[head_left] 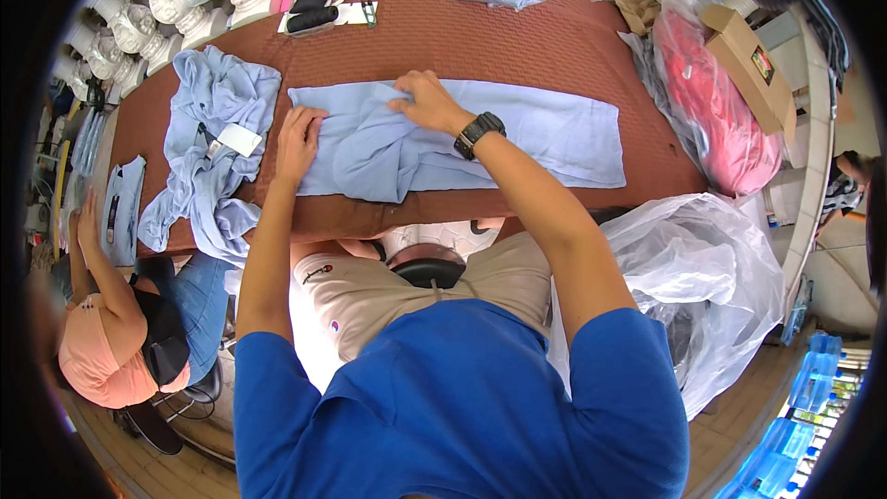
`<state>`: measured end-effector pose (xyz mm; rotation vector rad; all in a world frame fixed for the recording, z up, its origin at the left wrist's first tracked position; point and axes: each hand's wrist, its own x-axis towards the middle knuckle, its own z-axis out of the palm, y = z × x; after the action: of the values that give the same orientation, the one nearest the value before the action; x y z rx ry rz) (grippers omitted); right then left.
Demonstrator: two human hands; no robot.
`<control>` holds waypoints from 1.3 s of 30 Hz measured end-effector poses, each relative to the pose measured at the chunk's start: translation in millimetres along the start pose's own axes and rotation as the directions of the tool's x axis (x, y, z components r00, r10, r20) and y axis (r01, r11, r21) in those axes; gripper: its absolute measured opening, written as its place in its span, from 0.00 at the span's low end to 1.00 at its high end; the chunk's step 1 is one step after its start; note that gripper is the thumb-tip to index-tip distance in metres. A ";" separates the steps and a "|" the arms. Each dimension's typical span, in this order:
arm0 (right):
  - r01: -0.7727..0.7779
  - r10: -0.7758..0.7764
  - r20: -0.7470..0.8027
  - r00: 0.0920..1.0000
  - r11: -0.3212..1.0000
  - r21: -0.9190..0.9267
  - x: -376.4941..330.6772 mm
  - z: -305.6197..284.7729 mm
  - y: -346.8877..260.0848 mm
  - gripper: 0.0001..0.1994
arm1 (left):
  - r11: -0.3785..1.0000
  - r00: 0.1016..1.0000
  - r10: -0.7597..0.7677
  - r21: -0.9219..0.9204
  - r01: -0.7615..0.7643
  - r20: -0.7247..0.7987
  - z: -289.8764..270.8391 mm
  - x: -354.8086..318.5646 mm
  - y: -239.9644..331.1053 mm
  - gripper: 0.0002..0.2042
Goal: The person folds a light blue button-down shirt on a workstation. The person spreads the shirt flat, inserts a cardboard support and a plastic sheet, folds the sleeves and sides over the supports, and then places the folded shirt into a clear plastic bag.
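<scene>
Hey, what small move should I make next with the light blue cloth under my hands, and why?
I'd probably smooth the rumpled middle of the light blue cloth with your right hand, letting your left hand steady its left end: the middle is bunched into folds, while the right end lies fairly flat.

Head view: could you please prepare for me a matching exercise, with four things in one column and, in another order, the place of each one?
1. Left hand
2. Right hand
3. Cardboard box
4. Black roll

A. Beside the red plastic-wrapped bundle
B. Near the far edge of the brown-covered table
C. At the left end of the spread blue garment
D. Nearest the black wristwatch

Pairs: 1-C; 2-D; 3-A; 4-B
</scene>
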<state>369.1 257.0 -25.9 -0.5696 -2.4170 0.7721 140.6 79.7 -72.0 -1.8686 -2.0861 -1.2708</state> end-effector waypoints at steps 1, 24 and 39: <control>0.048 -0.045 -0.058 0.997 0.997 0.052 8.7 -7.6 -0.2 0.20 | 1.000 1.000 -0.021 -0.020 0.021 0.013 1.7 1.3 5.5 0.08; -0.068 0.190 -0.252 0.949 0.903 0.424 -63.6 -170.2 -85.0 0.18 | 0.994 0.993 -0.104 -0.033 0.106 0.053 -1.8 -13.0 -33.1 0.12; -0.404 0.481 -0.158 0.863 0.842 0.357 -95.2 -175.6 -39.5 0.12 | 0.996 0.995 -0.083 -0.020 0.084 0.052 -4.3 -11.9 -26.3 0.13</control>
<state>538.6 247.1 86.5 -1.0498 -1.8985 1.1779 119.4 69.7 -89.4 -1.8608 -2.2069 -1.2808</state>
